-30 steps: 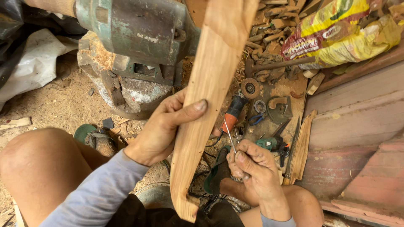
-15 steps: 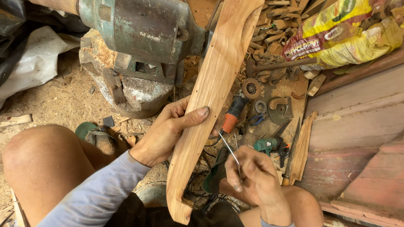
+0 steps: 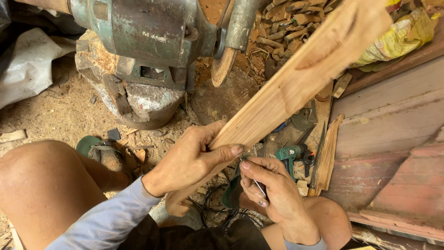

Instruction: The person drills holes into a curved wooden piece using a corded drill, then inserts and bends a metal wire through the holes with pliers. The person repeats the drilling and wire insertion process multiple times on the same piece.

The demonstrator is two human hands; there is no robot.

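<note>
My left hand grips a long, curved piece of light wood near its lower end, thumb across its face. The wood slants from my lap up to the top right. Just right of that thumb, my right hand pinches a thin metal rod, its tip against the wood's edge.
A green bench grinder with a worn abrasive wheel sits on a stone block ahead. A small green power tool and cables lie on the dirt floor. Wood scraps, a yellow sack and reddish boards lie right.
The wood has swung from nearly upright to slanting toward the top right. My right hand has moved up close to my left thumb with the rod. The view has shifted nearer.
</note>
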